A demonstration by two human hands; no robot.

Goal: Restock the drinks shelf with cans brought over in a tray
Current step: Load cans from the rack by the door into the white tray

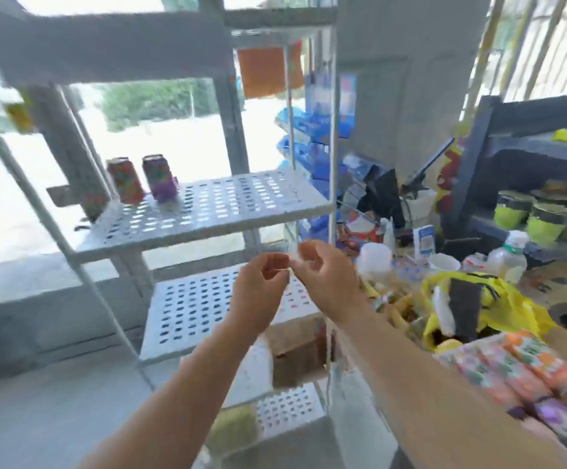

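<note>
A white perforated drinks shelf [241, 204] stands in front of me. An orange can [124, 181] and a purple can [160, 177] stand upright at its back left corner. At the lower right, several orange and purple cans [525, 370] lie packed in a tray [444, 411]. My left hand [261, 289] and my right hand [326, 275] meet in front of the shelf's right edge, well away from the cans. Their fingers are curled, and the fingertips of both pinch a small pale scrap [291, 263] between them. The blur hides what the scrap is.
A second perforated shelf [207, 306] sits below the first, and a brown box [295, 350] under that. A cluttered counter to the right holds a yellow bag [512, 299], bottles and cups. A dark rack [512, 157] with green-banded tubs stands at the far right.
</note>
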